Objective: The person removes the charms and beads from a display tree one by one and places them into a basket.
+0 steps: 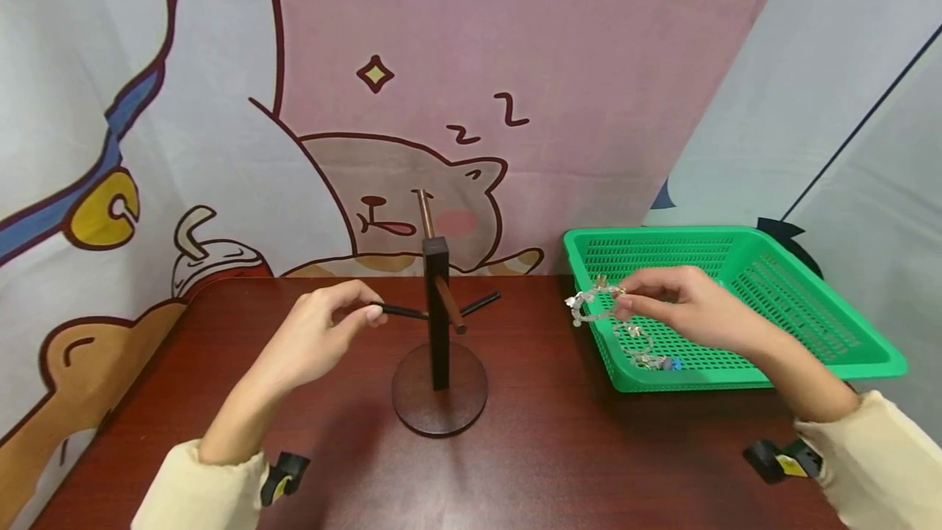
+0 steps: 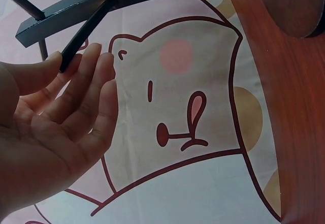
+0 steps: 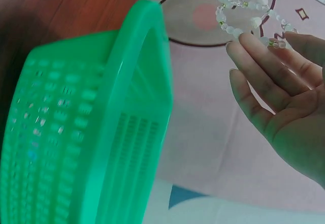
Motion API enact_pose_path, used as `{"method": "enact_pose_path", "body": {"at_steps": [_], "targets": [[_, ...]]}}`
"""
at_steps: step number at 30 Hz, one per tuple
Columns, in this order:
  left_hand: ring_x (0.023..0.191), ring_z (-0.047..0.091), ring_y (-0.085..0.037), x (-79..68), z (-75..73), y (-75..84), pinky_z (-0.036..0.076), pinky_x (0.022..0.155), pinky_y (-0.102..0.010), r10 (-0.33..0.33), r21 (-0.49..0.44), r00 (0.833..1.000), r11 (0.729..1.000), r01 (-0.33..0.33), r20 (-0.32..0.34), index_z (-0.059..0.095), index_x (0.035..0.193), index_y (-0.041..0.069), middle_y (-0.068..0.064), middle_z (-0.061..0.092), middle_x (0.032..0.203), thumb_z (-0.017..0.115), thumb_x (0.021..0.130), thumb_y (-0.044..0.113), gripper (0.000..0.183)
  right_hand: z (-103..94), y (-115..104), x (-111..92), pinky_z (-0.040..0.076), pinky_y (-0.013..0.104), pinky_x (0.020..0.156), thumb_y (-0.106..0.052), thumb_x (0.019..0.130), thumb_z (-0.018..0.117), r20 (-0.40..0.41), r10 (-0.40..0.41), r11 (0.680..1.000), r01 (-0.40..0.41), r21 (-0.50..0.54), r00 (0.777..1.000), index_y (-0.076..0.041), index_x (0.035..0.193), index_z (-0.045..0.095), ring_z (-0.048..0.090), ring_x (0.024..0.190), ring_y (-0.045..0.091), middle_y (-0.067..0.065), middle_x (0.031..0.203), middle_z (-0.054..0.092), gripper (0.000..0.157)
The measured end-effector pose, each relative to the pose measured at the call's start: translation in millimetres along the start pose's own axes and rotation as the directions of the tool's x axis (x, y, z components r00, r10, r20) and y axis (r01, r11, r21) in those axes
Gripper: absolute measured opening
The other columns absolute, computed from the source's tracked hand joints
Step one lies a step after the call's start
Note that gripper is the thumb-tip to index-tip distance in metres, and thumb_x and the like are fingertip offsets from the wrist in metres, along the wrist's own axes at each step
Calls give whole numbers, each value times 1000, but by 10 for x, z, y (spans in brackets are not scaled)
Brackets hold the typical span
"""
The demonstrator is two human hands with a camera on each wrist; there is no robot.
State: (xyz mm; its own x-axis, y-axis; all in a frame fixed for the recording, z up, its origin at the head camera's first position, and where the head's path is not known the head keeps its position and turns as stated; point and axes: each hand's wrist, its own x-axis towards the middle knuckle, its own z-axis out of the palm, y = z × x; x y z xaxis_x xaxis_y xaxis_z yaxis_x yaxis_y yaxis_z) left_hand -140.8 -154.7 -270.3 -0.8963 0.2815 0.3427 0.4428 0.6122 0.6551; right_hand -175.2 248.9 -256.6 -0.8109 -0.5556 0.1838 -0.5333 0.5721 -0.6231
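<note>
A dark wooden stand with a round base (image 1: 440, 407) and several thin pegs rises from the table. My left hand (image 1: 312, 338) pinches the end of its left peg (image 1: 403, 312) between thumb and index finger; the left wrist view shows the other fingers loosely extended beside that peg (image 2: 86, 33). To the right of the stand, my right hand (image 1: 699, 309) pinches a bracelet of clear and pale beads (image 1: 585, 307) over the basket's left rim. In the right wrist view the bracelet (image 3: 236, 31) hangs as a loop with white charms, held between thumb and fingertips.
A green plastic basket (image 1: 736, 383) stands on the right of the reddish-brown table (image 1: 530, 464). Inside it lie more beaded bracelets (image 1: 651, 360), one with blue and purple pieces. Behind the table hangs a cloth (image 1: 589, 64) printed with cartoon animals.
</note>
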Motion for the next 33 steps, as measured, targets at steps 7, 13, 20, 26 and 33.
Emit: {"method": "enact_pose_path", "body": {"at_steps": [7, 13, 20, 26, 33], "targets": [[77, 61, -17, 2, 9, -11, 44, 67, -34, 2, 7, 1000, 1000, -2, 2, 65, 85, 10, 0, 66, 79, 60, 88, 7, 6, -140, 114, -202, 47, 22, 66, -10, 92, 54, -26, 67, 997, -68, -31, 997, -5, 100, 64, 64, 78, 9, -5, 84, 68, 14], [76, 61, -15, -2, 7, -5, 44, 67, -34, 10, 7, 1000, 1000, -10, -5, 65, 85, 10, 2, 65, 78, 60, 88, 8, 6, -258, 228, -379, 47, 20, 68, -14, 93, 54, -48, 131, 988, -135, -74, 990, -11, 100, 65, 64, 82, 10, -5, 84, 68, 14], [76, 61, -17, 3, 13, -14, 44, 67, -35, 1, 8, 1000, 1000, -1, 0, 65, 84, 10, 3, 65, 77, 60, 87, 7, 7, -368, 429, -601, 46, 18, 68, -11, 92, 54, -66, 161, 982, -167, -89, 985, -9, 100, 65, 64, 81, 8, -3, 85, 69, 13], [76, 61, -17, 8, 25, -28, 44, 67, -34, -8, 10, 1000, 1000, 7, 7, 64, 84, 11, 4, 65, 77, 60, 87, 6, 8, -425, 592, -756, 44, 17, 65, -12, 92, 55, -101, 230, 960, -243, -139, 968, -11, 100, 65, 63, 80, 5, -6, 84, 69, 13], [76, 61, -14, 2, 25, -35, 44, 67, -35, -9, 5, 1000, 1000, 9, 7, 65, 84, 11, 4, 65, 78, 60, 87, 7, 7, -427, 723, -885, 46, 20, 63, -11, 92, 55, -74, 266, 952, -274, -138, 961, -7, 103, 64, 62, 81, 5, -7, 87, 68, 15]]}}
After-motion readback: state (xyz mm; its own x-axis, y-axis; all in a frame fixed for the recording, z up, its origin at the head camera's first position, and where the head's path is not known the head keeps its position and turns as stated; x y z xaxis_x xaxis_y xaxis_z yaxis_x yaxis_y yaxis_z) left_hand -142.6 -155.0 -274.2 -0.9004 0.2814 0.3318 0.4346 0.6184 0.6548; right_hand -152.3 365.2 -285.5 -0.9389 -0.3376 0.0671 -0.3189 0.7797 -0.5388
